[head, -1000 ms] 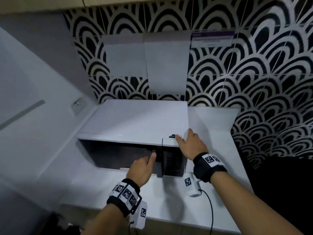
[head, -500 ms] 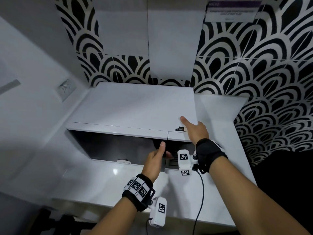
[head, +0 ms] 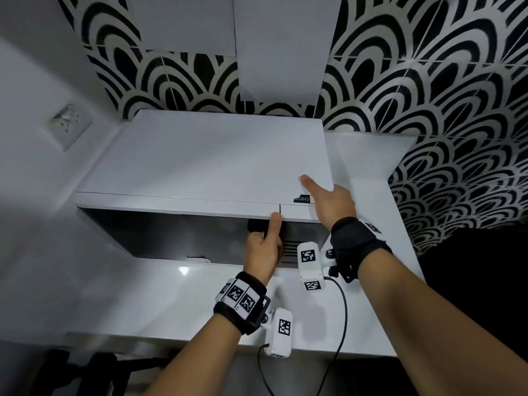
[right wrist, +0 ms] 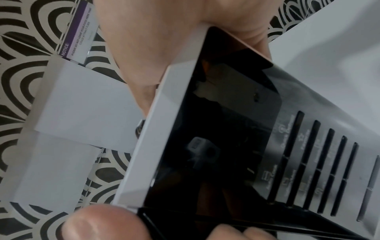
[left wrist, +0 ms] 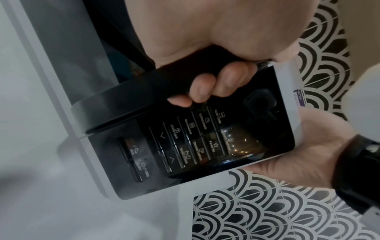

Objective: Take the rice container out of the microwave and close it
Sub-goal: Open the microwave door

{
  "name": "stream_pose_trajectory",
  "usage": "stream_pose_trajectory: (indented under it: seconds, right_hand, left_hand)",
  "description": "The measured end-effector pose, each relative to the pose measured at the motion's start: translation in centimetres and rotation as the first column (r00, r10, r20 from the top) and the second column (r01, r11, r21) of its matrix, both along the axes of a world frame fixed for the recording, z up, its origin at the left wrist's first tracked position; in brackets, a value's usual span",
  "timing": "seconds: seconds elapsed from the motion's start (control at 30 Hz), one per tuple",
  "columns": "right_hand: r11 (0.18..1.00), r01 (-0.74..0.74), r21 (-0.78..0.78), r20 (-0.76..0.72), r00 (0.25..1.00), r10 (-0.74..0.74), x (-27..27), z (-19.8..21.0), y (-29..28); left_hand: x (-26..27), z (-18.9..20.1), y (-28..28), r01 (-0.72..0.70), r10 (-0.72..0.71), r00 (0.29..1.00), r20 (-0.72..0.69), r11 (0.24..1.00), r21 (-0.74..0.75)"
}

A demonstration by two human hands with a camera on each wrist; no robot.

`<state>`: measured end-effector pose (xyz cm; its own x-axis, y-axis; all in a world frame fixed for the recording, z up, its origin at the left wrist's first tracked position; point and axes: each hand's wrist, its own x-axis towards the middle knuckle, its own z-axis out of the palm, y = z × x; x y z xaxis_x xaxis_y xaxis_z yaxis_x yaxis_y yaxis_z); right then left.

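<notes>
The left hand (head: 262, 252) has its fingers (left wrist: 224, 81) curled around the black vertical door handle (left wrist: 164, 84) of the white box-shaped microwave (head: 205, 161), with the thumb up against the top edge; the right hand (head: 331, 201) lies flat, fingers straight, on the top right corner of the microwave, above the glossy black control panel (left wrist: 205, 142); the microwave stands on a white glossy bench (head: 143, 304); the rice container cannot be seen in any view.
</notes>
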<state>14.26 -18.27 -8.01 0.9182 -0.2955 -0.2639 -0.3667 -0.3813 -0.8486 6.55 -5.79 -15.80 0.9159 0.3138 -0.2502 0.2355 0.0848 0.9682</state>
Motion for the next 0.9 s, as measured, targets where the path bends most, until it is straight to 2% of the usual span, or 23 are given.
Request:
stream_pose_trajectory:
  seconds: [0.53, 0.9]
  right_hand:
    - [1.000, -0.011, 0.008, 0.000, 1.000, 0.011, -0.41, 0.63, 0.24]
    - [1.000, -0.028, -0.003, 0.013, 1.000, 0.028, -0.13, 0.46, -0.08]
  left_hand:
    - [0.00, -0.16, -0.66, -0.118, 0.117, 0.992, -0.058, 0.993, -0.017]
    - [0.05, -0.46, -0.61, -0.086, 0.085, 0.996, -0.029, 0.994, -0.060]
